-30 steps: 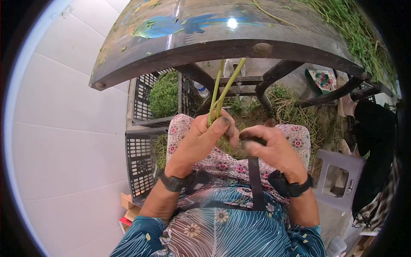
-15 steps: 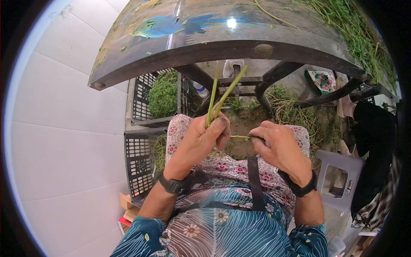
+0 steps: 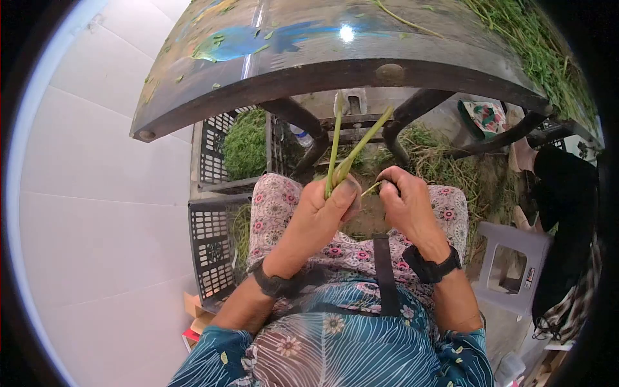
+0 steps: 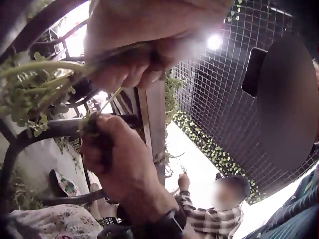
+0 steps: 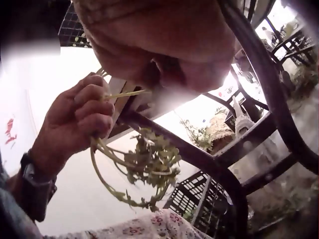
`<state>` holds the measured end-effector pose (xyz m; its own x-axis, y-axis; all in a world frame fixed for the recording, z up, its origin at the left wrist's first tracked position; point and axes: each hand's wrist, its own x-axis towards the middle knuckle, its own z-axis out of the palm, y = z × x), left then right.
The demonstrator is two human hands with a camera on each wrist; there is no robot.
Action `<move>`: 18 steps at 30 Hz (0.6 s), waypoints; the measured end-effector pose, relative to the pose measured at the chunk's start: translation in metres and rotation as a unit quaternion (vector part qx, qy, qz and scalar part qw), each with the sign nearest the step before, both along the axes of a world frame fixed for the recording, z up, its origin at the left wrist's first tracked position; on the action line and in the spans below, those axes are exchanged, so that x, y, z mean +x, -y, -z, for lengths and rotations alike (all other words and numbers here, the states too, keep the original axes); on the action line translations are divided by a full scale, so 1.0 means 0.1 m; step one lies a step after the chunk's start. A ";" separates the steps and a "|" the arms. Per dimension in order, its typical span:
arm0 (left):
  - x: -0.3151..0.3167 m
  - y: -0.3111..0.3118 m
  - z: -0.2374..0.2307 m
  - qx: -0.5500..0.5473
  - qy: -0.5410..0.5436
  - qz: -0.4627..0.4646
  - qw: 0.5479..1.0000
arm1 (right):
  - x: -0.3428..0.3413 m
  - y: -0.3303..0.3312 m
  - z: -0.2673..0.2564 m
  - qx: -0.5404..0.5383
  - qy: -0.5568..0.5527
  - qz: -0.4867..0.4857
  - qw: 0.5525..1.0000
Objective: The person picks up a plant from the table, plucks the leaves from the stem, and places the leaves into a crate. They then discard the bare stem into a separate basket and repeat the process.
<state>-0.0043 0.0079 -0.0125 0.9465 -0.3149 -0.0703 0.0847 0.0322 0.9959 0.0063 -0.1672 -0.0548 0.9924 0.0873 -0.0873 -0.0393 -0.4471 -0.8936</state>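
My left hand (image 3: pixel 319 209) grips several green stems (image 3: pixel 362 145) in its fist, their cut ends pointing up past the thumb. From under that fist, the leafy sprigs (image 5: pixel 149 164) of the stems hang and curl, as the right wrist view shows. Just to the right, the curled thumb and fingers of my right hand (image 3: pixel 409 206) pinch the end of a thin pale stalk (image 3: pixel 371 188). This stalk slants across the gap from the left fist to the right fingertips. The fingertips of both hands look dark and stained.
A wooden table (image 3: pixel 271 79) with scattered leaf bits stands ahead, a heap of greens (image 3: pixel 535 51) on its right. Black crates (image 3: pixel 213 245) stand at the left, one holding greens. Cut stalks (image 3: pixel 445 161) litter the floor. A plastic stool (image 3: pixel 516 264) and a seated person are at the right.
The right hand first drew away from the left fist, drawing the thin stalk out between them; now it has come closer and slightly higher. The left fist has shifted right with its stems.
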 end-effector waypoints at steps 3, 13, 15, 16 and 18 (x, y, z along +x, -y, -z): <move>-0.02 -0.05 -0.11 -0.041 -0.087 -0.078 0.992 | 0.11 0.45 0.33 0.469 -0.161 -0.005 0.868; 0.04 -0.44 -0.21 -0.314 -0.064 0.078 0.944 | -0.08 0.38 -0.08 0.612 -0.241 0.076 0.750; 0.01 -0.41 -0.26 -0.288 -0.015 0.078 0.954 | -0.11 0.30 -0.16 0.589 -0.240 0.000 0.772; -0.01 -0.42 -0.28 -0.278 0.000 0.079 0.957 | -0.12 0.27 -0.21 0.576 -0.239 -0.038 0.781; -0.01 -0.42 -0.29 -0.281 0.019 0.110 0.953 | -0.13 0.16 -0.40 0.406 -0.200 -0.086 0.887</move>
<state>-0.0052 0.0499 0.0166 0.8517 -0.4836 0.2017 0.1150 0.5480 0.8285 -0.0062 -0.1832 -0.0151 0.8618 0.4304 -0.2684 -0.4198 0.3083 -0.8536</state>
